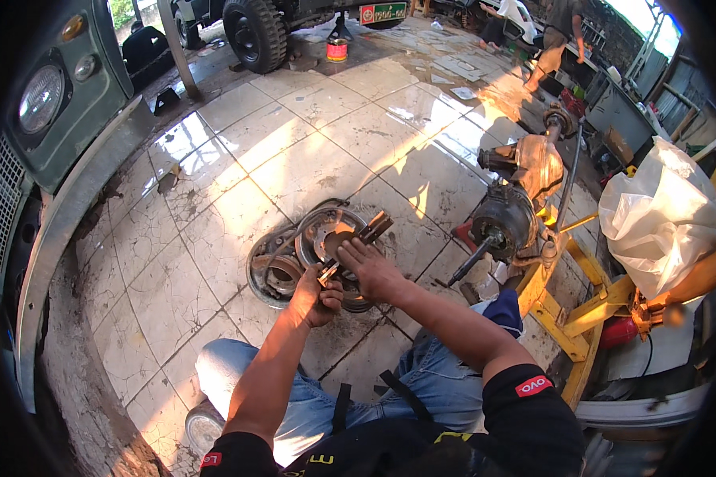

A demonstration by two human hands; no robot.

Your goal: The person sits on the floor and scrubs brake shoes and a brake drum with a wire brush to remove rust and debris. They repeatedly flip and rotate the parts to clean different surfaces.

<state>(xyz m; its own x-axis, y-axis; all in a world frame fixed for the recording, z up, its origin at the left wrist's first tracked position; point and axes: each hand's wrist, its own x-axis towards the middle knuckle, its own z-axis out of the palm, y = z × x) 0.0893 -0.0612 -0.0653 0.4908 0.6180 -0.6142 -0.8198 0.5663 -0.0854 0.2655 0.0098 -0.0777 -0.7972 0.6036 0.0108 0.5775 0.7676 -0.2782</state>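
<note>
**Hands on a metal tool above the brake plates**

In the head view, the person sits on the tiled floor (pixel 239 151) with legs in blue jeans. The left hand (pixel 318 292) is closed in a fist around the lower end of a long metal tool (pixel 356 242), and its fingers are curled tight on the handle. The right hand (pixel 374 270) lies flat over the middle of the same tool, with the fingers together and stretched forward, pressing rather than gripping. The tool points up and to the right, and its far end has a forked head over the round brake plate (pixel 326 238). A second round plate (pixel 272 274) lies just beside it on the left, touching or overlapping it (I cannot tell which).

The tool looks stiff and fairly heavy, made of steel, and probably oily, so it can slip; the best hold seems the handle end, where the left hand already is. The plates look heavy and rigid, with thin edges, so the rim is the place to take them.

To the right, a greasy axle (pixel 517 191) rests on a yellow stand (pixel 581 310). A white plastic bag (pixel 660 215) is near. A green vehicle front (pixel 56 103) stands at the left.
</note>
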